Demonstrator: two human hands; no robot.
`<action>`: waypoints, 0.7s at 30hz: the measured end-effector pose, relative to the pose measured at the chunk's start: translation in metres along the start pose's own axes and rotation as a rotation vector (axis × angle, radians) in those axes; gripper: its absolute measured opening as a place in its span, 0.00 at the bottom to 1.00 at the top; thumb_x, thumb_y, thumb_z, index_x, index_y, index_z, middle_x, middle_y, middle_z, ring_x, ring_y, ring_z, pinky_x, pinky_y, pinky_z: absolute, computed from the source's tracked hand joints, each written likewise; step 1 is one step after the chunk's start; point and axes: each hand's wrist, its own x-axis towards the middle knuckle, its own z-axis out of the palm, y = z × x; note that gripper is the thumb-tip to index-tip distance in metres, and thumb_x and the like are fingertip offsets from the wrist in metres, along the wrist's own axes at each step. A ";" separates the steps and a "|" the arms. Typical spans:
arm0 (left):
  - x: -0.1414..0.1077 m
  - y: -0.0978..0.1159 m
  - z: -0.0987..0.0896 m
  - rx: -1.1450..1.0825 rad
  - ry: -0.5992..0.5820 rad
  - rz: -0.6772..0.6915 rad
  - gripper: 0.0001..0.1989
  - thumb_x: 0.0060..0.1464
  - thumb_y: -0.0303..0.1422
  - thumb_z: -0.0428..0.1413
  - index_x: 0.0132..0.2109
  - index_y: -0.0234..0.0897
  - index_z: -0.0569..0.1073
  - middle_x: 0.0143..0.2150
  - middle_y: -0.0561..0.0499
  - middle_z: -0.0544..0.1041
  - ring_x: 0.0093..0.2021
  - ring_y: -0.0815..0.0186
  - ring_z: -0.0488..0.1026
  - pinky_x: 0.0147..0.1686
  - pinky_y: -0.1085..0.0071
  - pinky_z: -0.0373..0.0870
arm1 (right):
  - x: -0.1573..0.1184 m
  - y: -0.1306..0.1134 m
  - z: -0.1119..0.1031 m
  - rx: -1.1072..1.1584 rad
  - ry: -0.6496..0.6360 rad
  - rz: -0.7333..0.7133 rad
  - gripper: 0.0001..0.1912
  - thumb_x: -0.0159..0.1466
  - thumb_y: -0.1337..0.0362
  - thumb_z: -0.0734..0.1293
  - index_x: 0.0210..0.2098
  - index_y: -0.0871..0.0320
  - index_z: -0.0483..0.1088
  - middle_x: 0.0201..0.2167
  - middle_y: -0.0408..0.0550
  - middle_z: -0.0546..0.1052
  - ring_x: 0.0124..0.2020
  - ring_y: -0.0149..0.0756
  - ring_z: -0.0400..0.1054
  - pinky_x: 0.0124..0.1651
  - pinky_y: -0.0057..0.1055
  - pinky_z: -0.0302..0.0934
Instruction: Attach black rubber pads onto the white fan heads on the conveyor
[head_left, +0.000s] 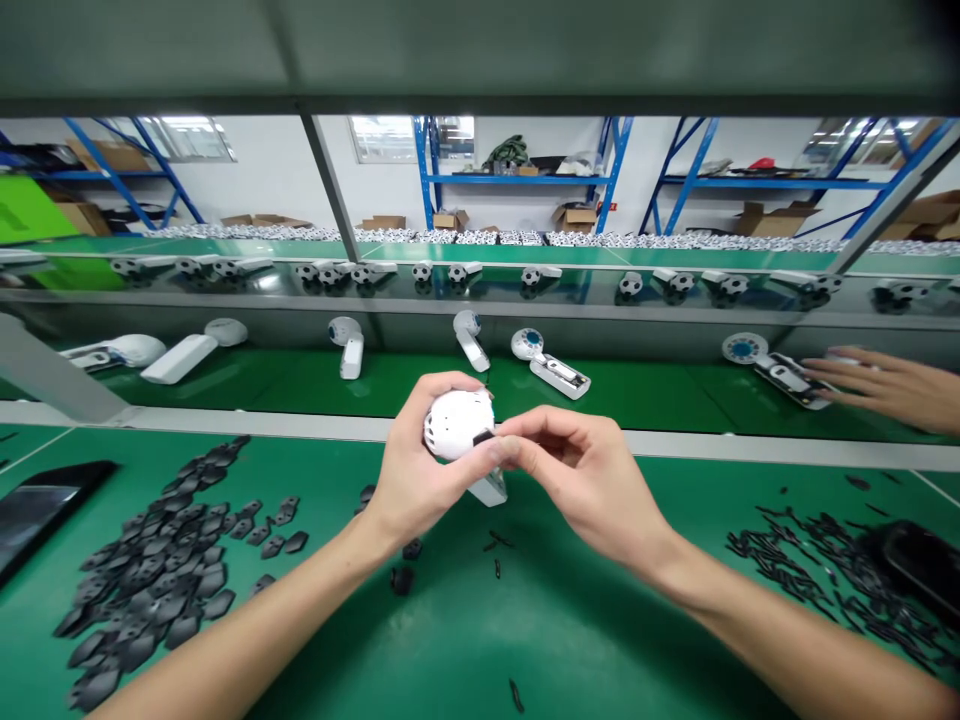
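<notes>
A white device with a round, vented head (454, 422) is held above the green table's middle by my left hand (421, 468). Its white handle (491, 488) points down and toward me. My left thumb lies along the head's lower right side. My right hand (581, 470) pinches a small black piece (484, 437) against the head's right edge, its fingertips touching my left thumb. A few thin black strips (497, 541) lie on the table below the hands.
Black angular pieces (150, 570) are heaped at the left, beside a dark tablet (45, 505). Thin black parts (802, 550) are scattered at the right. White devices (559, 375) lie on the green belt (420, 390) ahead, where another person's hand (885, 385) reaches in from the right.
</notes>
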 end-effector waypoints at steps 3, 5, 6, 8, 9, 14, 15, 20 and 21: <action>-0.001 -0.002 0.000 0.026 0.033 0.049 0.17 0.57 0.39 0.70 0.47 0.40 0.75 0.43 0.50 0.80 0.37 0.65 0.78 0.33 0.73 0.74 | -0.001 -0.002 -0.001 -0.024 -0.054 -0.019 0.07 0.68 0.62 0.73 0.41 0.51 0.87 0.36 0.45 0.87 0.37 0.39 0.83 0.40 0.31 0.79; -0.001 -0.003 0.000 0.051 0.055 0.067 0.15 0.58 0.38 0.68 0.48 0.39 0.75 0.43 0.50 0.81 0.36 0.66 0.78 0.32 0.73 0.74 | 0.001 -0.003 -0.003 -0.013 -0.069 -0.015 0.08 0.69 0.63 0.72 0.42 0.50 0.87 0.37 0.45 0.87 0.38 0.39 0.84 0.41 0.31 0.80; -0.001 -0.004 0.000 0.059 0.066 0.074 0.14 0.59 0.38 0.67 0.48 0.39 0.75 0.43 0.50 0.81 0.36 0.66 0.78 0.32 0.74 0.74 | 0.002 -0.005 -0.004 -0.004 -0.055 -0.012 0.08 0.69 0.63 0.73 0.43 0.51 0.87 0.37 0.45 0.87 0.37 0.39 0.84 0.40 0.31 0.80; 0.000 -0.005 0.001 0.063 0.079 0.090 0.14 0.59 0.38 0.67 0.48 0.39 0.75 0.42 0.50 0.81 0.34 0.67 0.77 0.31 0.74 0.73 | 0.006 -0.008 -0.008 0.007 0.010 -0.015 0.07 0.69 0.63 0.74 0.43 0.53 0.86 0.37 0.46 0.87 0.36 0.38 0.83 0.38 0.30 0.80; 0.000 -0.005 0.002 0.059 0.080 0.098 0.13 0.59 0.37 0.67 0.48 0.39 0.75 0.41 0.51 0.81 0.34 0.67 0.77 0.30 0.74 0.73 | 0.007 -0.010 -0.010 0.004 0.048 -0.018 0.06 0.69 0.63 0.74 0.43 0.54 0.86 0.37 0.46 0.87 0.35 0.37 0.83 0.37 0.29 0.80; 0.003 -0.004 0.009 0.033 0.076 0.081 0.13 0.59 0.38 0.67 0.46 0.38 0.75 0.40 0.51 0.79 0.32 0.68 0.74 0.28 0.75 0.70 | 0.008 -0.013 -0.018 -0.104 0.159 -0.034 0.06 0.69 0.61 0.74 0.42 0.56 0.84 0.34 0.46 0.86 0.30 0.34 0.80 0.31 0.27 0.76; 0.005 -0.004 0.009 0.022 0.085 0.066 0.14 0.58 0.38 0.67 0.46 0.38 0.75 0.39 0.51 0.79 0.32 0.68 0.74 0.28 0.75 0.70 | 0.008 -0.011 -0.018 -0.147 0.168 -0.038 0.07 0.70 0.61 0.74 0.43 0.55 0.84 0.35 0.47 0.85 0.31 0.34 0.80 0.31 0.27 0.76; 0.010 -0.005 0.007 -0.064 0.085 0.012 0.15 0.56 0.39 0.68 0.45 0.37 0.75 0.39 0.50 0.78 0.33 0.67 0.74 0.31 0.74 0.72 | 0.011 0.007 -0.018 -0.178 -0.057 -0.008 0.25 0.68 0.58 0.76 0.64 0.49 0.75 0.67 0.48 0.76 0.67 0.45 0.70 0.61 0.39 0.75; 0.010 -0.005 0.008 -0.086 0.074 0.007 0.16 0.55 0.38 0.69 0.45 0.37 0.75 0.39 0.50 0.78 0.34 0.67 0.75 0.31 0.74 0.73 | 0.013 0.011 -0.019 -0.129 -0.139 0.017 0.29 0.69 0.58 0.75 0.67 0.48 0.71 0.70 0.47 0.72 0.71 0.45 0.66 0.66 0.42 0.73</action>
